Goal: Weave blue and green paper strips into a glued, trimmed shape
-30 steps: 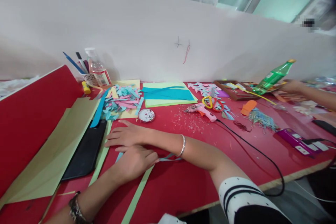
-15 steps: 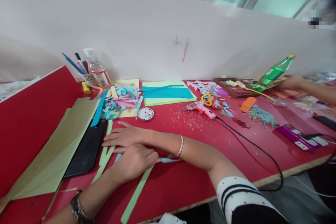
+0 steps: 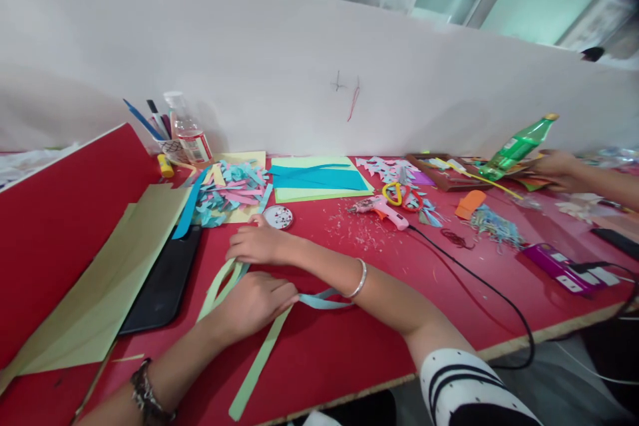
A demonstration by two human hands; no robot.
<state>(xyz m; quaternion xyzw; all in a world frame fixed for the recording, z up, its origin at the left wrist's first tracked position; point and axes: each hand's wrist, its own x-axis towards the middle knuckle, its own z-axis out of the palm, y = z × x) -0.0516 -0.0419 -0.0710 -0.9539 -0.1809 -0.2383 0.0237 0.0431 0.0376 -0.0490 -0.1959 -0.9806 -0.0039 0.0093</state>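
Note:
My left hand, with a dark bracelet at its wrist, is closed on paper strips. From its fingertips a pale green paper strip runs toward the table's front edge, and a light blue paper strip loops off to the right. Just beyond it, my right hand reaches across, wearing a silver bangle. Its fingers are bent down over the far ends of the strips, where green lengths curve up from the table. The crossing of the strips is hidden between my hands.
A round lid lies just past my right hand. A black tablet-like slab is at left, near cut paper pieces. At right are a pink glue gun, its cord, scissors, and another person's hand beside a green bottle.
My right hand has drawn back toward the right from lying flat, its fingers now bent, and the green strips have come up off the table in curves. My left hand has barely shifted.

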